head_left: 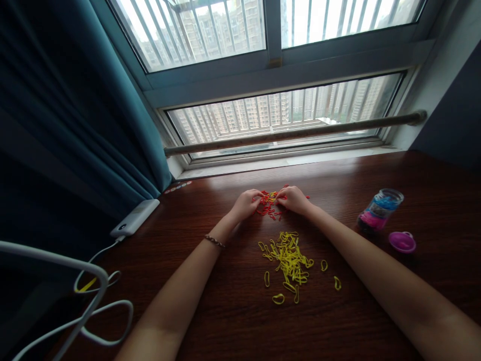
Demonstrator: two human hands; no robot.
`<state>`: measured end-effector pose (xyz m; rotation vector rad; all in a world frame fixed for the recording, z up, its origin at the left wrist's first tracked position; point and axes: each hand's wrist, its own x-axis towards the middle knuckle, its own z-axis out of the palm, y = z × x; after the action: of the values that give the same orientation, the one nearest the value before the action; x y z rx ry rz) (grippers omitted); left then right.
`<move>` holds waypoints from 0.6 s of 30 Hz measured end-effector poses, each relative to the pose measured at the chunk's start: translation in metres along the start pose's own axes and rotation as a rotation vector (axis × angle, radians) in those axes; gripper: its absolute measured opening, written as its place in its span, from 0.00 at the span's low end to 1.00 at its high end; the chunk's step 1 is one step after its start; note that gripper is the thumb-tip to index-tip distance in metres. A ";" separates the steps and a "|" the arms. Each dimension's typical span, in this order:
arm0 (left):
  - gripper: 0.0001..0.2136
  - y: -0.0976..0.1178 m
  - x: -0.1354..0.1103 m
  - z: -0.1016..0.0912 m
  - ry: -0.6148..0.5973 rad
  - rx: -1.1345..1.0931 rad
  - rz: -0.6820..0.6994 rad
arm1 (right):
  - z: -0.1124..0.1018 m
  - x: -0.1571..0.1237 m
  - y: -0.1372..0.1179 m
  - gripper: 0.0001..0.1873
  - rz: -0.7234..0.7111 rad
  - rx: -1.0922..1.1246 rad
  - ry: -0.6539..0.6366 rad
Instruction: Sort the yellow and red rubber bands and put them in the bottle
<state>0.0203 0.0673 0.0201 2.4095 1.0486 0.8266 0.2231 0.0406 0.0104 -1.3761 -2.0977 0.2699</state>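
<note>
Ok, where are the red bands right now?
In the head view, the red bands lie just right of centre, mostly between the left hand and right hand, beyond the yellow pile.

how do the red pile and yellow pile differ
The red pile has some yellow bits mixed in; the yellow pile looks all yellow. The red pile sits between the left hand and right hand; the yellow pile lies nearer the person. The yellow pile spreads wider than the red pile. Both lie loose on the table.

On my feed I see red loops (271, 212) toward the dark brown surface's (225, 311) far edge, yellow loops (289, 258) nearer its front edge, blue and pink in the jar (380, 209) toward its right.
</note>
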 end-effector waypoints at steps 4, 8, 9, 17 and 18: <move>0.11 -0.007 -0.004 0.004 -0.075 0.128 0.188 | -0.001 0.000 0.001 0.10 -0.008 -0.024 0.124; 0.12 -0.004 -0.007 0.002 -0.130 0.253 0.228 | 0.000 0.000 0.002 0.09 -0.013 -0.006 0.180; 0.12 -0.003 -0.008 0.002 -0.138 0.280 0.224 | 0.000 0.000 0.002 0.09 -0.014 0.004 0.186; 0.16 0.001 -0.012 -0.001 -0.213 0.390 0.239 | -0.001 0.002 0.002 0.09 0.014 0.050 0.229; 0.16 0.002 -0.012 -0.001 -0.217 0.393 0.246 | -0.001 0.002 0.002 0.09 0.019 0.049 0.226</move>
<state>0.0139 0.0572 0.0175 2.9252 0.9086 0.4444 0.2244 0.0434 0.0107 -1.3326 -1.8814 0.1633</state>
